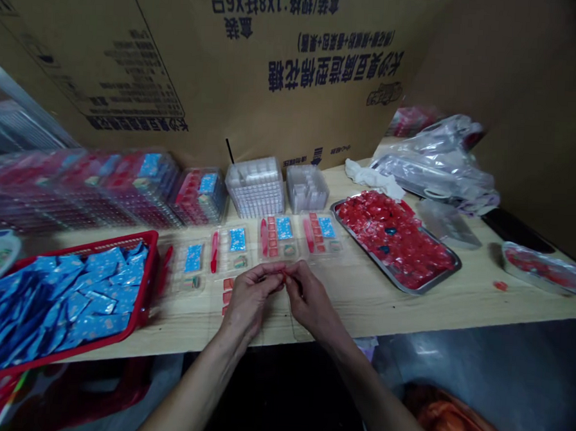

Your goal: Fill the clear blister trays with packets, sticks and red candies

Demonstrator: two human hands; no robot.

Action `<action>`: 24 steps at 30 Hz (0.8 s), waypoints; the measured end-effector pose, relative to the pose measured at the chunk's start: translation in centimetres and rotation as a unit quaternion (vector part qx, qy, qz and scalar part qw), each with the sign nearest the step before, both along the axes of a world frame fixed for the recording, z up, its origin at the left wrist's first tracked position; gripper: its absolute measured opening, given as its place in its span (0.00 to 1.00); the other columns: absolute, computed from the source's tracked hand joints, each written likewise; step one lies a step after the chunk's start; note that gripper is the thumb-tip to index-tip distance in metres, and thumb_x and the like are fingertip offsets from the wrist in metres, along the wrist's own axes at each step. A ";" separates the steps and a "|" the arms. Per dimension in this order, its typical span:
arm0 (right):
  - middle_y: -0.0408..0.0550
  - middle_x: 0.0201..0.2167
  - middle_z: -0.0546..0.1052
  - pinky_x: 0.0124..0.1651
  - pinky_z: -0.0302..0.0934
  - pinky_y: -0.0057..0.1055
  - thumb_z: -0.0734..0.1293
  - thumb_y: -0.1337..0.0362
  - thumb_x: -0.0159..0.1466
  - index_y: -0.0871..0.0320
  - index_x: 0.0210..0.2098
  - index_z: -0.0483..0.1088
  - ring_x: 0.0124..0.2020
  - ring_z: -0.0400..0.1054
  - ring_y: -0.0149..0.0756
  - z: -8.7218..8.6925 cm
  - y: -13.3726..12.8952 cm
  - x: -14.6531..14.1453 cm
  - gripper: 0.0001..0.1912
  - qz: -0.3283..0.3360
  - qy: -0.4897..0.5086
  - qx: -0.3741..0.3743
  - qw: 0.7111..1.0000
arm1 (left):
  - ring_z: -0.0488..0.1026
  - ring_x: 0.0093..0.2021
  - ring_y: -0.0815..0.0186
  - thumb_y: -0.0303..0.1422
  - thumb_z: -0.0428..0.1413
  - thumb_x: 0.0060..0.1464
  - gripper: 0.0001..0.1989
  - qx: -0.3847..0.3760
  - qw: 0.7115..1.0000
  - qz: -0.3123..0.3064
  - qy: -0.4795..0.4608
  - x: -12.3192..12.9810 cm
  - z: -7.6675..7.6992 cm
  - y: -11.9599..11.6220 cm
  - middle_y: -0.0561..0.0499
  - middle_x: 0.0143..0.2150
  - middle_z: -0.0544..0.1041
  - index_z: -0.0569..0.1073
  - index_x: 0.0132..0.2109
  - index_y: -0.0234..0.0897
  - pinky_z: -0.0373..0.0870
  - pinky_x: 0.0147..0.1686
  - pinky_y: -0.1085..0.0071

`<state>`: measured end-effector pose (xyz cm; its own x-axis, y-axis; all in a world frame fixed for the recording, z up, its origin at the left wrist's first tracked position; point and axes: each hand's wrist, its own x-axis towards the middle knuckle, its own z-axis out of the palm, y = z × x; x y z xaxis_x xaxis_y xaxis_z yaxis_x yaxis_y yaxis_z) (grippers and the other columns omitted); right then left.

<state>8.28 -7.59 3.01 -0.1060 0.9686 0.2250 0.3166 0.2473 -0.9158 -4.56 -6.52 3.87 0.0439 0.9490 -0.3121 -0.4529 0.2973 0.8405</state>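
My left hand point(251, 298) and my right hand point(311, 300) meet at the fingertips over the front of the wooden table. Both pinch a small red piece point(283, 274) between them. Under and beside my left hand lies a clear tray with red squares point(227, 294) in a column. Behind my hands, several clear trays stand in a row, among them one with a blue packet point(283, 228) and one with a red stick point(214, 251). To the right is a metal tray point(422, 289) heaped with red wrapped pieces point(388, 237).
A red basket point(150, 279) of blue packets point(86, 292) is at the left. Stacks of filled trays point(199, 195) and clear plastic trays point(255, 187) line the back before a large cardboard box point(227, 77). Plastic bags point(438, 162) and a clear container point(546, 271) are at the right.
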 end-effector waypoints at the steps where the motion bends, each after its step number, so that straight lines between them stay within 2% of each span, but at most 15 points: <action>1: 0.47 0.33 0.73 0.35 0.60 0.32 0.58 0.64 0.66 0.55 0.38 0.62 0.33 0.69 0.37 0.0 -0.2 0.0 0.03 0.004 -0.038 0.005 0.999 | 0.75 0.31 0.69 0.31 0.69 0.35 0.16 -0.016 1.000 0.004 -0.017 0.0 0.0 0.0 0.49 0.32 0.81 0.81 0.36 0.33 0.69 0.38 0.73; 4: 0.50 0.33 0.75 0.35 0.60 0.33 0.58 0.67 0.65 0.55 0.40 0.59 0.33 0.71 0.40 0.3 -0.5 -0.2 0.03 0.008 -0.130 0.006 0.991 | 0.74 0.29 0.70 0.30 0.69 0.33 0.15 -0.031 0.999 0.028 -0.015 0.0 -0.3 -0.1 0.52 0.29 0.80 0.80 0.34 0.33 0.69 0.36 0.73; 8: 0.51 0.32 0.75 0.34 0.60 0.33 0.58 0.68 0.65 0.55 0.38 0.58 0.33 0.72 0.42 0.4 -0.4 -0.3 0.02 -0.016 -0.171 0.011 0.985 | 0.74 0.32 0.70 0.30 0.66 0.39 0.10 0.041 0.994 0.046 0.091 -0.2 -0.5 -0.4 0.51 0.31 0.80 0.81 0.34 0.34 0.68 0.37 0.74; 12: 0.45 0.29 0.74 0.31 0.61 0.30 0.59 0.66 0.64 0.54 0.37 0.60 0.29 0.71 0.36 0.0 0.2 0.2 0.01 0.044 -0.049 -0.049 0.997 | 0.74 0.33 0.68 0.32 0.63 0.44 0.09 0.124 0.973 0.020 0.194 -0.5 -0.5 -0.6 0.50 0.33 0.80 0.82 0.35 0.35 0.68 0.35 0.73; 15: 0.42 0.28 0.73 0.31 0.64 0.29 0.60 0.63 0.65 0.54 0.36 0.60 0.27 0.71 0.34 -0.5 0.6 0.4 0.02 0.062 0.039 -0.080 0.994 | 0.73 0.30 0.68 0.34 0.63 0.46 0.12 0.117 0.976 0.005 0.186 -0.5 -0.6 -0.7 0.50 0.32 0.78 0.80 0.38 0.35 0.69 0.33 0.72; 18: 0.43 0.28 0.73 0.31 0.63 0.29 0.59 0.62 0.66 0.54 0.36 0.62 0.27 0.70 0.34 -0.6 0.5 0.3 0.03 0.039 0.034 -0.068 0.996 | 0.73 0.28 0.68 0.36 0.63 0.47 0.12 0.102 0.980 0.017 0.171 -0.2 -0.5 -0.8 0.52 0.30 0.76 0.76 0.38 0.35 0.69 0.32 0.71; 20: 0.43 0.28 0.72 0.33 0.62 0.30 0.58 0.63 0.67 0.54 0.35 0.63 0.28 0.69 0.35 -0.4 0.3 0.1 0.05 0.013 -0.004 -0.044 0.999 | 0.73 0.30 0.68 0.36 0.62 0.48 0.08 0.140 0.962 0.038 0.231 -0.1 -0.3 -0.9 0.52 0.32 0.75 0.76 0.34 0.36 0.69 0.32 0.72; 24: 0.47 0.29 0.73 0.35 0.59 0.32 0.56 0.67 0.66 0.53 0.36 0.61 0.31 0.70 0.39 -0.4 -0.3 -0.4 0.05 -0.030 -0.116 0.010 0.993 | 0.71 0.32 0.67 0.33 0.58 0.54 0.06 0.236 0.882 0.049 0.404 -0.2 -0.2 -1.2 0.51 0.32 0.72 0.75 0.30 0.37 0.67 0.34 0.72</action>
